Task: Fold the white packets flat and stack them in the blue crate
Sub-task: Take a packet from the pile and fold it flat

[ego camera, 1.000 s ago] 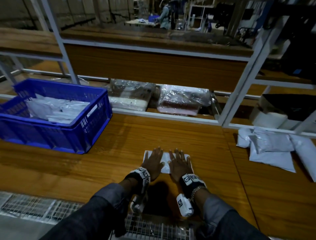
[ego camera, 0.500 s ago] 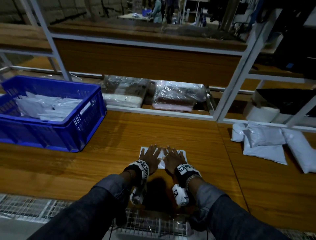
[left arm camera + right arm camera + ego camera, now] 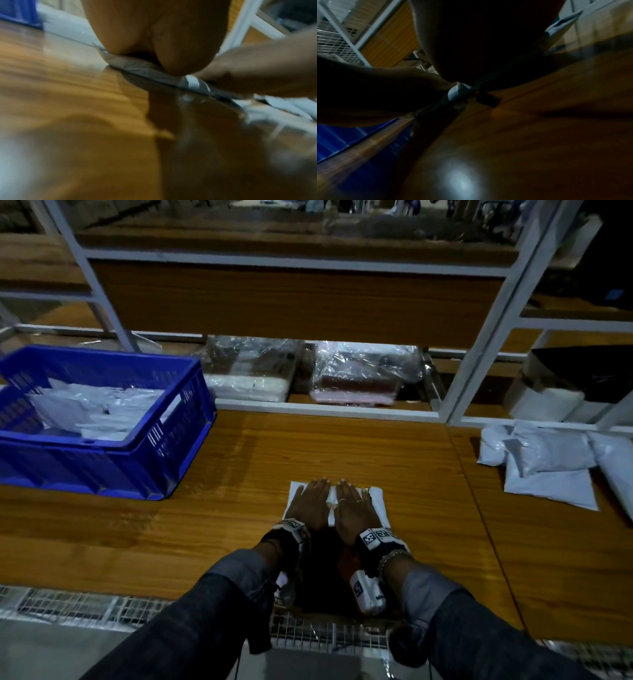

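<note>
Both my palms lie flat on one white packet (image 3: 376,501) in front of me on the desk (image 3: 239,491). My left hand (image 3: 308,503) covers its left half and my right hand (image 3: 354,505) its right half, thumbs nearly meeting over a strip of white that shows between them. My fingers (image 3: 318,486) are stretched straight and point away from me toward the shelf frame (image 3: 479,344); they press down and grasp nothing. From the left wrist view the packet (image 3: 137,67) is squashed thin under the heel of my palm, with one small crease bulging by the thumb.

The packet's long axis runs left to right across my body, so its ends stick out just beyond the outer edges of my hands, a little more on the right. The blue crate (image 3: 164,453) sits well apart to my left and farther back, already holding other white packets (image 3: 92,409). That makes my left hand the nearer one for the carry, and the path goes left and away over bare desk. I judge the flattening nearly done; the next move calls for getting fingers under an edge without letting the fold spring open.

The unfolded pile (image 3: 548,463) waits far off to my right, nearer my right hand.
</note>
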Available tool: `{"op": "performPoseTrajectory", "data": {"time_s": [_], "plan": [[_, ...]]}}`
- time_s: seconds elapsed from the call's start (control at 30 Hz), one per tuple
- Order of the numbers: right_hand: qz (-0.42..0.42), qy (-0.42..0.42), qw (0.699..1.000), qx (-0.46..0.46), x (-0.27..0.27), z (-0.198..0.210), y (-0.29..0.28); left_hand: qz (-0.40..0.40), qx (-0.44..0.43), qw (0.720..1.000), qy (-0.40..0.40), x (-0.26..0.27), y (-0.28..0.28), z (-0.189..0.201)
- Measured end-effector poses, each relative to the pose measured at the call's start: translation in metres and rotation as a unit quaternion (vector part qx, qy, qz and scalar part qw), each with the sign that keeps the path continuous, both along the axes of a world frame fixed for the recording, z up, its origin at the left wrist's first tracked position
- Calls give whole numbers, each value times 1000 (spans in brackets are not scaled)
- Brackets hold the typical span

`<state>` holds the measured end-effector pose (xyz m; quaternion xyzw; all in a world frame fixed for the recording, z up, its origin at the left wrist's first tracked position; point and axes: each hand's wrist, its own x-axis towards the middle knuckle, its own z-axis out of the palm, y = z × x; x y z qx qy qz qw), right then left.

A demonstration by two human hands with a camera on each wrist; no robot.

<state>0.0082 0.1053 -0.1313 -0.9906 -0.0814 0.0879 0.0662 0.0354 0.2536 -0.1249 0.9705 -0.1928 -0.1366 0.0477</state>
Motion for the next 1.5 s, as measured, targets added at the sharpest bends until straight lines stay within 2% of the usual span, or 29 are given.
{"op": "performPoseTrajectory", "data": {"time_s": [0.07,0.23,0.4,0.67,0.87,0.93,1.03,1.17,1.2,1.27,1.4,1.5], "plan": [[-4,-2,1000,5,0,1,-1,-11,-4,1000,2,-3,1,1],[12,74,996,55,10,16,-18,-26,-38,998,32,2,12,11],[-16,64,996,59,3,15,-40,53,-76,996,-8,-5,20,4],[-52,70,995,54,2,10,-29,52,-88,995,7,-1,18,-3],[-33,110,993,28,1,23,-30,-3,-70,996,57,0,23,15],[-10,101,994,29,0,29,-25,-31,-53,998,29,-1,20,17],[31,90,995,25,-5,29,-15,-28,-20,999,12,-9,16,16],[18,67,998,10,-11,25,-12,-52,-37,998,1,-9,18,-3],[17,60,998,8,-10,27,-11,-54,-31,998,23,-5,18,-9],[18,54,998,6,-9,26,-10,-59,-21,998,-10,-1,18,-13],[15,68,997,14,-5,24,-11,-47,-50,997,-35,-2,12,-1],[26,76,996,47,-3,26,-19,-45,-67,997,22,0,18,1]]}}
